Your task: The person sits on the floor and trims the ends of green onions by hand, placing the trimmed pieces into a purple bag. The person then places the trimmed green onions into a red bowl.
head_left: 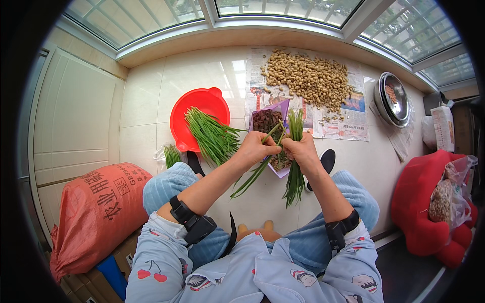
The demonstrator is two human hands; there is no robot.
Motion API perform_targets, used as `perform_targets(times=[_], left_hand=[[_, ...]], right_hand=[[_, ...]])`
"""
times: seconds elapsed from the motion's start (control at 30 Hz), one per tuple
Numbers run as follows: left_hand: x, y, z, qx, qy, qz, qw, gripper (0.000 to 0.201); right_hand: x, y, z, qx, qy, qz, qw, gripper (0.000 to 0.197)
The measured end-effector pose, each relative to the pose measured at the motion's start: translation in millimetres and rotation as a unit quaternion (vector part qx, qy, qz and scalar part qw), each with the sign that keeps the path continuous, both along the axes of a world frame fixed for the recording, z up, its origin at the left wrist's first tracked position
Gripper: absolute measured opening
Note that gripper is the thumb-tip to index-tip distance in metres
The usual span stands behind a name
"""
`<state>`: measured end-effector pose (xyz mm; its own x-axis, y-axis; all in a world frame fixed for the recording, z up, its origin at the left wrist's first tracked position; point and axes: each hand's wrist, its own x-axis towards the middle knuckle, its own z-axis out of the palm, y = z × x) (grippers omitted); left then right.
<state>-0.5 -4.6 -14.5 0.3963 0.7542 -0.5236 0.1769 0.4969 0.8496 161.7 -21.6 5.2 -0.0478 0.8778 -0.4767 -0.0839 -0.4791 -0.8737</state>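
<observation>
Green stalks [294,184] run near-far in right fingers [298,150] (left fingers [273,150] pinch slanting strands [256,175]).

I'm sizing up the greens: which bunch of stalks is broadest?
The large bunch in the red basin, reaching past its rim; the bunch in the right hand, few stalks in the left hand and small bunch beside the basin are narrower.

Pale tiled floor [144,96] bears a red basin [180,118] and newspaper [348,126].

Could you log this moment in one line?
left hand: pinching stalks | right hand: gripping bunch | red basin: holds greens | purple box: beneath hands
</observation>
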Motion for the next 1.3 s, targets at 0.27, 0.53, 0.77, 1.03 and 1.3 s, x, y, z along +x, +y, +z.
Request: perform_targets(times=[0.27, 0.53, 0.77, 1.03, 1.3], left_hand=[[0, 0, 5, -0.002, 0.006, 0.008, 1.000, 0.018], [-1, 1, 1, 0.002, 0.004, 0.007, 1.000, 0.017], [2, 0, -2, 0.039, 0.032, -0.011, 0.999, 0.015], [0, 0, -2, 0.033, 0.027, 0.002, 0.999, 0.016], [-1, 1, -2, 0.021, 0.023, -0.001, 1.000, 0.015]], right_hand=[[9, 5, 14, -0.042, 0.089, -0.048, 0.994, 0.011], [6, 3, 10, -0.030, 0.014, 0.009, 0.999, 0.007], [2, 1, 8, -0.032, 0.034, -0.009, 0.999, 0.008], [10, 5, 16, -0.050, 0.095, -0.050, 0.993, 0.013], [16, 8, 19, -0.049, 0.050, -0.043, 0.997, 0.007]])
